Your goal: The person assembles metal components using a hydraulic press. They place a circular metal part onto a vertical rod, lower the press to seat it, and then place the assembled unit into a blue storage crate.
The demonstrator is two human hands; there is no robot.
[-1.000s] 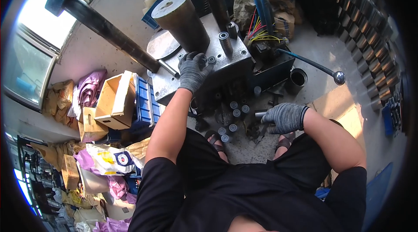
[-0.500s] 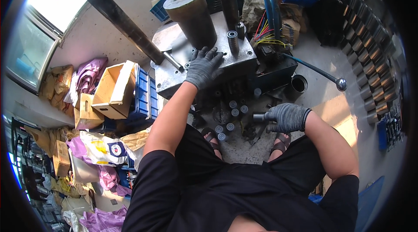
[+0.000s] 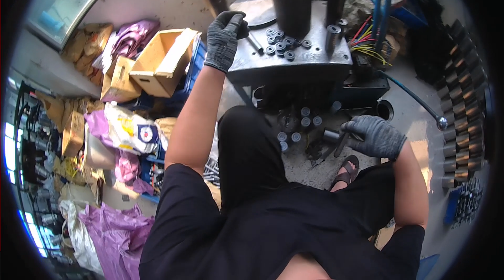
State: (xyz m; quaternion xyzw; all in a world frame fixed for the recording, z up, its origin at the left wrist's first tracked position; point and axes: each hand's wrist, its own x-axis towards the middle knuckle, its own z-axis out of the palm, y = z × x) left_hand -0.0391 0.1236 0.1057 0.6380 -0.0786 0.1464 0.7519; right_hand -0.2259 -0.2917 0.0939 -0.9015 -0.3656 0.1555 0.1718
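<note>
My left hand (image 3: pixel 224 41), in a grey knitted glove, is raised at the left edge of a steel press plate (image 3: pixel 247 62). Its fingers are curled in; whatever they may hold is hidden. Beside it a short metal rod (image 3: pixel 255 43) lies on the plate. Several small ring-shaped bearings (image 3: pixel 281 46) are grouped on the plate, before a thick upright steel cylinder (image 3: pixel 292 4). My right hand (image 3: pixel 379 137), gloved alike, is closed low in front of the press around a short metal cylinder (image 3: pixel 332 134). A dark slim piece (image 3: pixel 341 144) shows at its fingertips.
Several capped grey cylinders (image 3: pixel 306 121) stand on the floor below the plate. A ball-ended lever (image 3: pixel 441 122) juts out at right, near stacked metal tubes (image 3: pixel 454 106). Wooden boxes (image 3: pixel 163 64), a blue crate (image 3: pixel 197 64) and purple sacks (image 3: pixel 115 232) fill the left.
My left hand has lifted off the plate and moved left, uncovering the bearings. My right hand stays low with the cylinder. The view has shifted, and my left knee now covers the left foot.
</note>
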